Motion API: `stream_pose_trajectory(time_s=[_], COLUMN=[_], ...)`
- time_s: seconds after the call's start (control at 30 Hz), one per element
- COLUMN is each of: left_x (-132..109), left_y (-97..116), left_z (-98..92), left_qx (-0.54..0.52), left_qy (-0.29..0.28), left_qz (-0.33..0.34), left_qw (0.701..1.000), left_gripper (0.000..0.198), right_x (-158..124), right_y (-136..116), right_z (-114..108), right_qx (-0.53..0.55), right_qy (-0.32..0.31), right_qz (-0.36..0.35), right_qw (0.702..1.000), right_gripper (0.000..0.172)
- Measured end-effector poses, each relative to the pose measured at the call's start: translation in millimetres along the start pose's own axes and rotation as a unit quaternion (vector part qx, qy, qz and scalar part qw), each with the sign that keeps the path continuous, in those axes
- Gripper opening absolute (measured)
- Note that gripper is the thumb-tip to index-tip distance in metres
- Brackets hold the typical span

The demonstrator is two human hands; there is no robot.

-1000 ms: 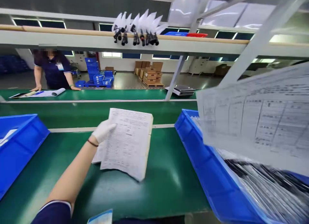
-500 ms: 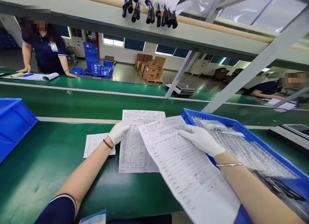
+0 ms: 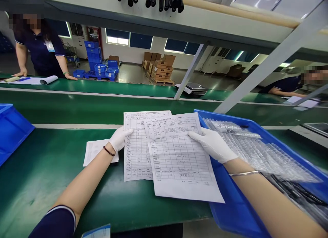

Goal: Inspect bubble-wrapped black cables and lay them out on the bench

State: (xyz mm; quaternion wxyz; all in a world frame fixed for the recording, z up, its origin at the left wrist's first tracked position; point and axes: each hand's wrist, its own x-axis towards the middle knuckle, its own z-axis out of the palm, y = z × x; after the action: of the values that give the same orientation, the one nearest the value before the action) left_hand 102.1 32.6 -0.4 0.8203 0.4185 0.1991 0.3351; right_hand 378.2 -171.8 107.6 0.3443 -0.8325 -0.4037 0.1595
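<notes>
My left hand (image 3: 120, 138), in a white glove, pinches the left edge of a printed form sheet (image 3: 131, 152). My right hand (image 3: 212, 143), gloved too, grips the right edge of a second form sheet (image 3: 179, 156) with a ruled table and handwritten entries. The right sheet overlaps the front of the left one and hides its right part. Both sheets face me, side by side above the green work surface (image 3: 123, 204). Under my left wrist lies a smaller white paper (image 3: 96, 150), partly covered by the hand.
To the right, a blue bin (image 3: 230, 210) holds clear plastic bags (image 3: 256, 152) and black cables (image 3: 294, 190). Another blue bin (image 3: 15, 132) stands at left. Black connectors (image 3: 164, 0) hang from the overhead rail. Across the bench, one person (image 3: 38, 50) stands and another (image 3: 284, 84) leans over papers.
The right sheet has swung flatter toward me, its lower end moving up and away from my right forearm, so its whole table shows. The view has shifted slightly.
</notes>
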Motion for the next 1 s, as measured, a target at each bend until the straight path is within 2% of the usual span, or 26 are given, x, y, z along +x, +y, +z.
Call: stream_pose_trajectory(time_s=[0.17, 0.3, 0.57, 1.0], left_x=[0.7, 0.7, 1.0, -2.7], left_y=[0.2, 0.5, 5.8, 18.2], left_z=[-1.9, -3.1, -6.7, -4.0], left_qx=[-0.001, 0.002, 0.005, 0.013], left_qy=[0.002, 0.004, -0.007, 0.006], left_qz=[-0.017, -0.020, -0.011, 0.013], left_qw=[1.000, 1.000, 1.000, 1.000], left_gripper=[0.052, 0.051, 0.050, 0.054], right_x=[-1.9, -3.8, -3.9, -4.5], right_y=[-1.3, -3.5, -2.0, -4.4], right_z=[0.7, 0.9, 1.0, 0.9], right_qx=[-0.005, 0.020, 0.010, 0.036], right_qy=[0.009, -0.007, 0.006, 0.002], right_qz=[-0.006, -0.001, -0.021, -0.004], right_qw=[1.000, 1.000, 1.000, 0.999], right_gripper=[0.039, 0.041, 0.038, 0.032])
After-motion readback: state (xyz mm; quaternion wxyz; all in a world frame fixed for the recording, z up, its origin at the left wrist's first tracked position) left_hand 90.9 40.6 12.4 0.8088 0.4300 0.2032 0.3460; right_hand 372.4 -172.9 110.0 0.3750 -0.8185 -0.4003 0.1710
